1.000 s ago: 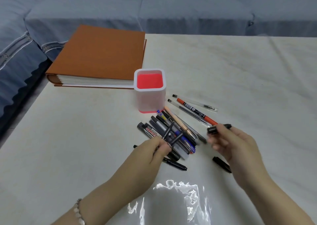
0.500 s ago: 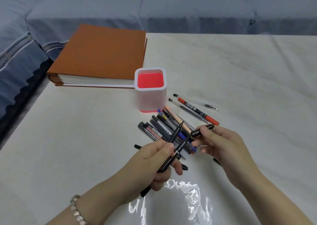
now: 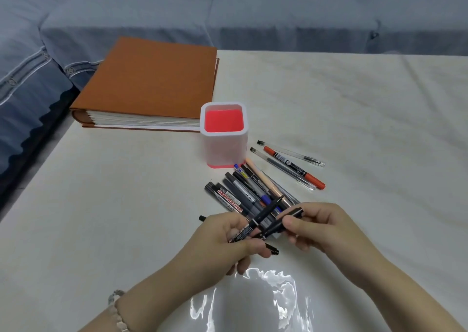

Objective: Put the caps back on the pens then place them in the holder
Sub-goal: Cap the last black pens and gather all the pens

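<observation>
Head view: your left grip (image 3: 228, 240) is holding black pens (image 3: 266, 211), your right grip (image 3: 321, 228) is pinching a black cap (image 3: 293, 212). Loose pens (image 3: 243, 192) are lying just beyond both, between them and the holder (image 3: 222, 149).

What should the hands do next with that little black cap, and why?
Probably press the black cap, pinched in the right hand, firmly onto the black pen the left hand grips. Cap and pen look lined up end to end, and the holder has no pens in it.
</observation>
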A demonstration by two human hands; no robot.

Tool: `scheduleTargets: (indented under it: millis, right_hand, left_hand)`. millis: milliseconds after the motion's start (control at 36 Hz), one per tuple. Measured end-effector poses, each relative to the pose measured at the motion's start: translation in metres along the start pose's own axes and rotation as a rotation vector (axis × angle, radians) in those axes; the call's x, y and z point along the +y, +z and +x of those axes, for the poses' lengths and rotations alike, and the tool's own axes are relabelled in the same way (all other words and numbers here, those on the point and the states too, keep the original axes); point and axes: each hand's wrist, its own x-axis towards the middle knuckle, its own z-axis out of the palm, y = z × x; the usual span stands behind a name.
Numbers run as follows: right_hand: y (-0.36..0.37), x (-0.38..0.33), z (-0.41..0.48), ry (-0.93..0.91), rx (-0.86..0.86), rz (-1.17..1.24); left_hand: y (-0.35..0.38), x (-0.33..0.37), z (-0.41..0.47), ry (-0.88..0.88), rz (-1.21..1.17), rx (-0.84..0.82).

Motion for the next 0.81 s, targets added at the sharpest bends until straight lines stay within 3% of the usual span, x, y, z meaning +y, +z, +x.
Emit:
scheduleTargets:
  millis: [167, 333, 389, 528, 639, 722, 806]
  right_hand:
    - [0.012, 0.0, 0.005, -0.081, 0.027, -0.053]
    - [0.012, -0.011, 0.016, -0.047, -0.101, -0.211]
    - [0.007, -0.009, 0.027, -0.059, -0.075, -0.407]
    - [-0.005, 0.009, 0.05, -0.167, 0.241, -1.004]
    - [0.008, 0.015, 0.058, -0.079, 0.25, -1.236]
    - [0.015, 0.016, 0.064, -0.043, 0.234, -1.375]
    - [0.013, 0.014, 0.066, -0.006, 0.247, -1.354]
  left_hand:
    - [-0.003, 0.003, 0.0, 0.061, -0.102, 0.079]
    - [-0.015, 0.006, 0.0, 0.034, -0.079, 0.048]
    - [-0.02, 0.006, 0.005, 0.066, -0.003, 0.077]
    - [-0.041, -0.004, 0.012, 0.192, 0.41, 0.279]
    - [-0.056, -0.02, 0.017, 0.223, 0.686, 0.363]
    - [-0.061, -0.028, 0.022, 0.235, 0.753, 0.368]
    - [-0.062, -0.031, 0.029, 0.241, 0.762, 0.369]
